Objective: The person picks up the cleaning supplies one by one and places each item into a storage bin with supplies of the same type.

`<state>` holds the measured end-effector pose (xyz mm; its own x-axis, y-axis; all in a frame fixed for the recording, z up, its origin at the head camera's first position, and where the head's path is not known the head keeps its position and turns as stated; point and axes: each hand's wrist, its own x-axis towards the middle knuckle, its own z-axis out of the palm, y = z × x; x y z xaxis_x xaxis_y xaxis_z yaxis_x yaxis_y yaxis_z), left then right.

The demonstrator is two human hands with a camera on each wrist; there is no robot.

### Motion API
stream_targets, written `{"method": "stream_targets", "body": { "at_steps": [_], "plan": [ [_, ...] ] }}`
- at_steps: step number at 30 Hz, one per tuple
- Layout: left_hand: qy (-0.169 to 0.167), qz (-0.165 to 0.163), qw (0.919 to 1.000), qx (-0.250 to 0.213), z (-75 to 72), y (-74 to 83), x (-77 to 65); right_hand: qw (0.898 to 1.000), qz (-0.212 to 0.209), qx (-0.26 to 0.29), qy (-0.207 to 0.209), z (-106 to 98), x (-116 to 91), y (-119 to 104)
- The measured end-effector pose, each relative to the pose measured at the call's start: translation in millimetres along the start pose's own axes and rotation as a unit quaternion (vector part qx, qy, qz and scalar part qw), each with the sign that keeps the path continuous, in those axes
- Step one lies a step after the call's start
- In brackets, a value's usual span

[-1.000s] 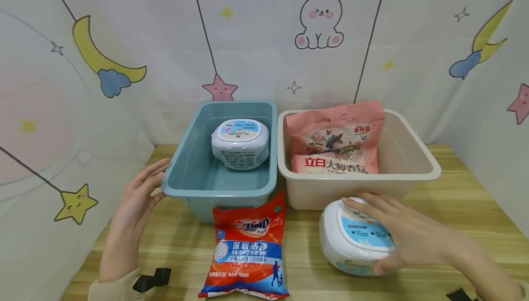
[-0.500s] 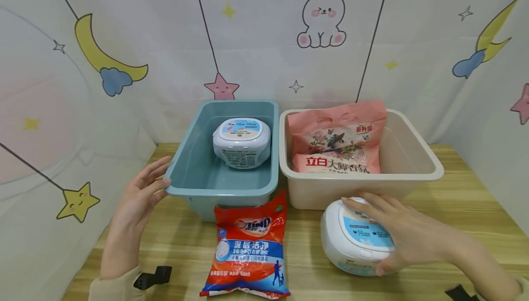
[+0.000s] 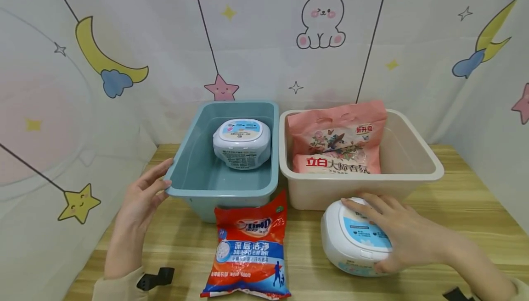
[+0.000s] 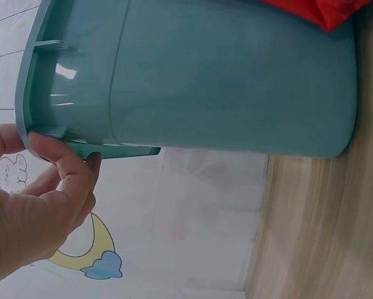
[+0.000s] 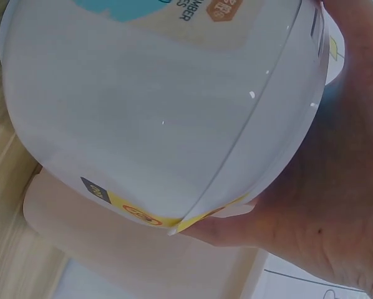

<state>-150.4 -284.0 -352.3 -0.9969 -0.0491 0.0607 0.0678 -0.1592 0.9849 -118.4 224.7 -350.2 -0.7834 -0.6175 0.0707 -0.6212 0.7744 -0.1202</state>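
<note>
In the head view my left hand [image 3: 142, 197] is at the near left corner of a blue-green plastic basin [image 3: 223, 193]. Thumb and fingers pinch the basin's rim, as the left wrist view shows with the hand [image 4: 55, 205] below the lip. A white lidded laundry-pod tub [image 3: 340, 246] with a blue label stands on the table at right. My right hand [image 3: 407, 234] grips it over its right side, fingers across the far edge and thumb on the near side. The right wrist view shows the tub [image 5: 149, 112] close up; part of the hand is out of frame.
A second white tub [image 3: 241, 147] sits inside the blue-green basin. A cream basin [image 3: 355, 186] beside it holds a pink detergent bag [image 3: 336, 140]. A red and blue detergent bag [image 3: 250, 250] leans against the blue-green basin's front on the wooden table [image 3: 450, 209]. A printed curtain [image 3: 256, 35] hangs behind.
My left hand has moved slightly right, and its thumb has come from beside the blue-green basin's rim onto it. The right hand and its tub have stayed nearly still.
</note>
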Motion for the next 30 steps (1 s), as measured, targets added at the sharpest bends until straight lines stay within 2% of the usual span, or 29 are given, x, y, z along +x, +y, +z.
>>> {"method": "stream_targets", "body": {
  "at_steps": [13, 30],
  "plan": [
    [-0.006, 0.001, 0.9999, -0.016, -1.0, -2.2, -1.8, 1.0, 0.012, -0.006, -0.011, 0.2, 0.6, -2.4],
    [0.002, -0.012, 0.9999, -0.002, 0.0, -0.2, 0.5, 1.0, -0.003, -0.01, -0.003, 1.5, 1.7, 1.9]
  ]
}}
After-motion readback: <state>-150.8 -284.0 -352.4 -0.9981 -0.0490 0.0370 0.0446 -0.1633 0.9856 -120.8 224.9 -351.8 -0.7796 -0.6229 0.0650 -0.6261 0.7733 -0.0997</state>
